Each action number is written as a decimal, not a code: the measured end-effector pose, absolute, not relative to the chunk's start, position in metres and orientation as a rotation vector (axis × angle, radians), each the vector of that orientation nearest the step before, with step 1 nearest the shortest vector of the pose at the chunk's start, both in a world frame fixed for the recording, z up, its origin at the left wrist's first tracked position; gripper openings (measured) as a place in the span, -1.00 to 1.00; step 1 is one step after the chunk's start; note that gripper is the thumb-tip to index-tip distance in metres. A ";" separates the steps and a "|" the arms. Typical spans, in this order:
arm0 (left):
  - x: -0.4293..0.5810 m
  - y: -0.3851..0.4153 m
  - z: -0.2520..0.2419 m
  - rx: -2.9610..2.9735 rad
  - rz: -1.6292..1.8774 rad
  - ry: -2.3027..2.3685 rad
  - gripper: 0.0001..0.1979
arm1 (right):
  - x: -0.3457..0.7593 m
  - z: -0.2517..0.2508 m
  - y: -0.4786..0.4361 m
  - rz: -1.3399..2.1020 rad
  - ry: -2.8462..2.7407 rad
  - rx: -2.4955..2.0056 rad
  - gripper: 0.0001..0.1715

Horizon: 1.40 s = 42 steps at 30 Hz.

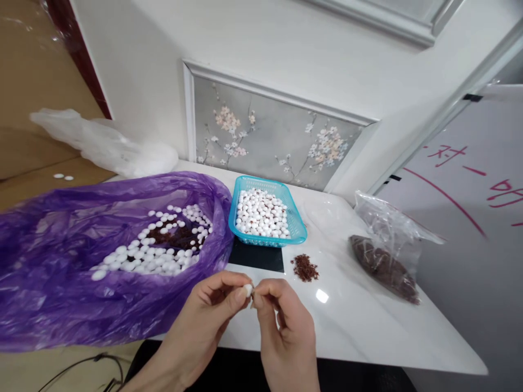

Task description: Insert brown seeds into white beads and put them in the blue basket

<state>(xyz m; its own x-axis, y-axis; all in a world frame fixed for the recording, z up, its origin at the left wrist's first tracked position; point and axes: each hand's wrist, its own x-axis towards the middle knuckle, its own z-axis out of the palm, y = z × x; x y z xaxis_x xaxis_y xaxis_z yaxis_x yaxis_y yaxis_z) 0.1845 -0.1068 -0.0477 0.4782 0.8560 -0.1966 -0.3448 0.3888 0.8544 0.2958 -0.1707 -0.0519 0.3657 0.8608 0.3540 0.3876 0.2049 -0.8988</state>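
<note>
Between the thumb and forefinger of my left hand (208, 310) is a small white ball (248, 290). My right hand (286, 326) is pinched close beside it, its fingertips meeting the ball's right side; what they hold is too small to make out. Just beyond my hands lies a small pile of reddish-brown bits (305, 268). A blue plastic basket (299, 231) holds many white balls, some with brown specks. To the left, a purple plastic bag (57, 272) lies spread open, with loose white balls (151, 258) and dark brown bits (175, 236) inside.
A clear zip bag of brown material (382, 267) lies at the right of the white table (368, 326). A dark flat rectangle (257, 257) sits before the basket. Translucent plastic (118, 152) and cardboard (36, 109) are at the left. A whiteboard (457, 218) stands on the right.
</note>
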 end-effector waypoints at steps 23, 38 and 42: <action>0.193 -0.109 -0.047 0.533 0.748 0.612 -0.90 | 0.306 -0.055 -0.173 0.281 -1.074 -1.350 -0.86; 0.182 -0.097 -0.056 0.767 0.857 0.774 -0.80 | 0.433 -0.105 -0.190 0.067 -1.021 -2.017 -0.70; 0.185 -0.098 -0.057 0.809 0.878 0.759 -0.83 | 0.441 -0.106 -0.181 0.087 -1.116 -2.095 -0.76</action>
<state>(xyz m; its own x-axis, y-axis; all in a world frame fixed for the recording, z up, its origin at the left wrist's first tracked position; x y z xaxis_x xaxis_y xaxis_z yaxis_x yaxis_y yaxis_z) 0.1854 -0.0982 -0.0573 0.4313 0.8723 -0.2304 -0.3542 0.3985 0.8460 0.4412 -0.1807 -0.1060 0.6181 0.7381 0.2705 0.6873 -0.3405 -0.6416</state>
